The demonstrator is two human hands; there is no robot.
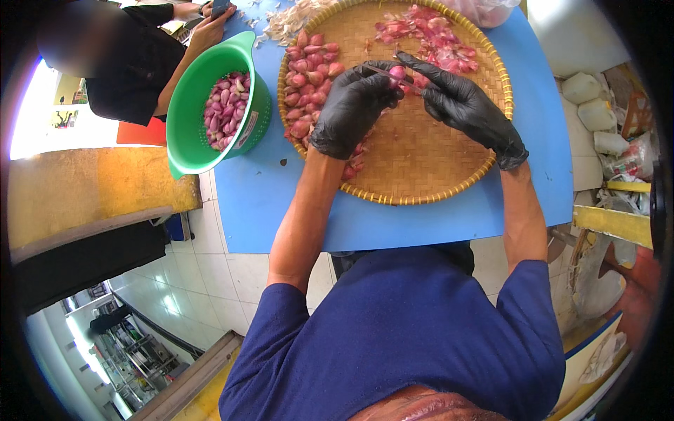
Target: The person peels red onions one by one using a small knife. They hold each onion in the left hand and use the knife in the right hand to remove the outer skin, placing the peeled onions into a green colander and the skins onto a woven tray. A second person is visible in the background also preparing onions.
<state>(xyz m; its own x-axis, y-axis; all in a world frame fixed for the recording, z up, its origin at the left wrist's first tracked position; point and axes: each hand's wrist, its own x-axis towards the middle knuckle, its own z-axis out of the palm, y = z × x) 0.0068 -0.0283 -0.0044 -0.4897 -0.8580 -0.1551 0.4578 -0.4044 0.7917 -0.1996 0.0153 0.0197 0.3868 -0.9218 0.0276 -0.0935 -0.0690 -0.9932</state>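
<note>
Both of my hands wear black gloves and meet above a round woven bamboo tray (447, 152). Pinched in the fingers of my left hand (355, 105) is a small pinkish-purple shallot (397, 71). My right hand (466, 108) grips a thin knife (410, 85), its narrow blade lying across the shallot and towards my left hand. The knife's handle is mostly hidden by my fingers. Unpeeled shallots (310, 76) are heaped along the tray's left side, partly behind my left hand. Loose red shallot skins (447, 44) cover the far right part.
A green colander (181, 126) holding peeled shallots (226, 110) stands left of the tray on the blue table (410, 226). Pale dry peelings (295, 21) and a plastic bag (489, 11) lie beyond. Another person (142, 58) holds a phone at far left. Plastic jugs (582, 87) stand right.
</note>
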